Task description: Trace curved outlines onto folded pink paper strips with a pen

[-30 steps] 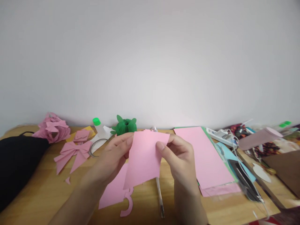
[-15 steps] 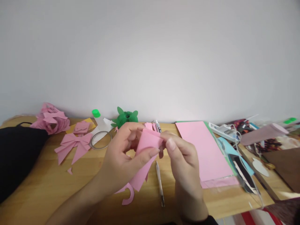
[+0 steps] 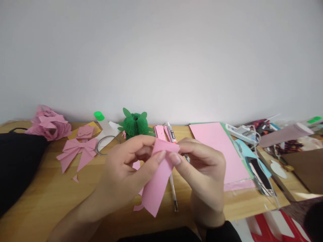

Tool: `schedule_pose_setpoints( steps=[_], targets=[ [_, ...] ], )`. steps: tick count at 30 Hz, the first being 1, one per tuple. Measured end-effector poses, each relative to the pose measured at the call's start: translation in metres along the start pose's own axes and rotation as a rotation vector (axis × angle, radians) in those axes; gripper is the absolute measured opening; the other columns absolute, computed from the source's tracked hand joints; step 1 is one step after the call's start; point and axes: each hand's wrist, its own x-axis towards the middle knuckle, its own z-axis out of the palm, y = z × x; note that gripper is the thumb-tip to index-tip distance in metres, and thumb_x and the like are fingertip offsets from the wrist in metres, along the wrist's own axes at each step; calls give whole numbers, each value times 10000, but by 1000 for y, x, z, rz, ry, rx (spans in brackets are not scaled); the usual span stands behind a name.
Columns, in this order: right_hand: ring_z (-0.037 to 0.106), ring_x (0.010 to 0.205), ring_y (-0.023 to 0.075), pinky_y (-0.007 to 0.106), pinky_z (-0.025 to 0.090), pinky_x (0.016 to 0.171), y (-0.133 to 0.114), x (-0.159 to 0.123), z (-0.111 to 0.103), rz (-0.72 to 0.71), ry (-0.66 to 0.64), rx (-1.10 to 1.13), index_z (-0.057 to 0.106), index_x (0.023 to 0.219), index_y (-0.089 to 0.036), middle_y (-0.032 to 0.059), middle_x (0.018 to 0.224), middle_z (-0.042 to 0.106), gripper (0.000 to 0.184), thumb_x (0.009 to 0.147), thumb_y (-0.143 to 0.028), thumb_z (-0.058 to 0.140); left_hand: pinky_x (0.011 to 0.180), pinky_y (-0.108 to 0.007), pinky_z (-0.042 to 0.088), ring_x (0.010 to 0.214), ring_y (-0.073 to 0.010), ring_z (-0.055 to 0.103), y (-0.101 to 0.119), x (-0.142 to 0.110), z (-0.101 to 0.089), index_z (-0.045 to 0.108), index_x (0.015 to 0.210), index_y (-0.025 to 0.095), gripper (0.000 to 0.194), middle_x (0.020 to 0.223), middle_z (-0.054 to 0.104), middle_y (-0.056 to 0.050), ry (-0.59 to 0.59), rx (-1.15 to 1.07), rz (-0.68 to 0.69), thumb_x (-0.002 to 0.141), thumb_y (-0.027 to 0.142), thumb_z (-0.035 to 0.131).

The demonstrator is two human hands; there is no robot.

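Observation:
Between both hands is a strip of pink paper [image 3: 156, 190], its top end folded over and its lower end hanging down tilted to the left. My left hand [image 3: 128, 171] pinches the folded end, thumb on the front and fingers behind. From the other side my right hand [image 3: 205, 171] grips the fold's right corner between thumb and fingers. Under the strip, a curved pink paper scrap [image 3: 138, 207] lies on the wooden table [image 3: 113, 222]. A pen [image 3: 174, 196] lies just right of the strip, partly covered by it.
Pink paper bow [image 3: 79, 149], a roll of tape [image 3: 98, 148] and a green-capped glue stick [image 3: 101, 118] are on the left. Behind my hands stand a green paper figure [image 3: 136, 126] and a glue tube [image 3: 171, 132]. Pink sheets [image 3: 222, 151] and a power strip [image 3: 241, 137] lie right.
My right thumb has come onto the front of the fold beside my left thumb, and the folded end now lies flatter. The view has shifted slightly.

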Motion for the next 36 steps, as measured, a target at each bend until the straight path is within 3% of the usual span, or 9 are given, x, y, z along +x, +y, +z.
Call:
schedule_pose_setpoints(
  steps=[4, 20, 25, 36],
  targets=[
    [591, 589, 145, 291, 466, 513, 2, 1, -1, 17, -16, 35, 779, 808, -285, -16, 629, 665, 93, 824, -194, 767, 461, -105, 454, 535, -51, 647, -2, -2, -1, 715, 976, 296, 150, 675, 718, 94, 15, 78, 54, 936, 189, 617],
    [538, 494, 116, 267, 430, 451, 1, 0, 0, 27, -19, 76, 750, 735, -264, -36, 578, 641, 142, 833, -162, 742, 412, -163, 402, 505, -81, 604, 1, -4, -4, 714, 885, 272, 100, 618, 651, 70, 36, 150, 35, 916, 218, 636],
    [549, 498, 127, 282, 433, 450, 1, 0, -1, 29, -22, 63, 752, 745, -267, -28, 582, 648, 131, 846, -184, 739, 432, -174, 460, 519, -96, 632, 2, -5, -2, 709, 899, 237, 96, 692, 708, 37, 37, 127, -12, 935, 235, 620],
    [574, 503, 116, 267, 432, 454, 2, -1, -4, -7, -74, 86, 748, 747, -233, -27, 587, 650, 142, 864, -157, 719, 486, -103, 498, 556, -62, 631, -2, -1, -4, 685, 849, 247, 96, 682, 687, 73, 4, 76, 43, 919, 203, 636]
  ],
)
